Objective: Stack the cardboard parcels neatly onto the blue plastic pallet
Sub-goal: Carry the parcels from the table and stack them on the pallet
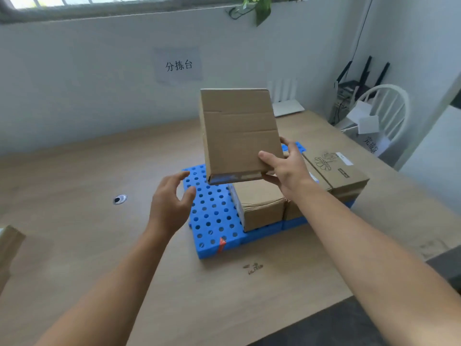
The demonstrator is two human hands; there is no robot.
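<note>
Right hand [284,168]: grips the lower right corner of a plain cardboard parcel [239,131], thumb on the near face, fingers underneath. The parcel is held in the air, tilted on edge, above the blue plastic pallet [212,213].

Left hand [169,201]: fingers spread and loosely bent, holding nothing, just beside the parcel's lower left corner and apart from it.

The pallet lies flat on the wooden table [99,171]. Its perforated left part is exposed. A taped brown parcel [262,203] sits on its middle. A flower-printed parcel [334,168] lies on top at the right end.

Also noted: a cable grommet [119,199] set in the table left of the pallet, a paper sign [178,64] on the wall, and a white chair [389,106] at the far right.
</note>
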